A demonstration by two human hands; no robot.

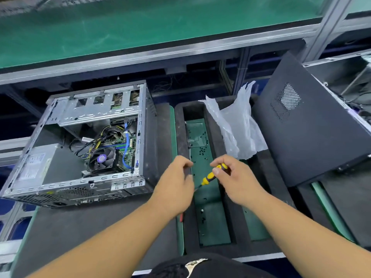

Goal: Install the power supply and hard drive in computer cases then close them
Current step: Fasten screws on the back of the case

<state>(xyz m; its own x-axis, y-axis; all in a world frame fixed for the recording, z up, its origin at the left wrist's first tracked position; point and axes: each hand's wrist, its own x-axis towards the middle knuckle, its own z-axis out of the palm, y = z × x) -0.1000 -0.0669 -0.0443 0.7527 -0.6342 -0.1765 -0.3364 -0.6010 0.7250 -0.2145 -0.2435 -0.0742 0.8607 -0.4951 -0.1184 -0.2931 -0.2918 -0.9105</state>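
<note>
Head view: open computer case lies on its side on the dark foam mat, left of the screw tray. Power supply already sits in the case's near-left corner; drive cage at the far side, can't tell if a hard drive is in it. Side panel is off, leaning right of the tray, with a plastic bag between the two. Right hand is over the tray, fingers clamped on a yellow-black screwdriver, tip angled down-left toward the left hand. Left fingers are curled together at the tray's left edge, probably pinching a screw, but whatever is in the pinch is hidden. Loose black screws are scattered in the tray. Likely step: seating a screw on the bit. Risks: screw slips off the tip on the way left and drops onto the motherboard or among the cables; shaft could snag the blue SATA cable.
</note>
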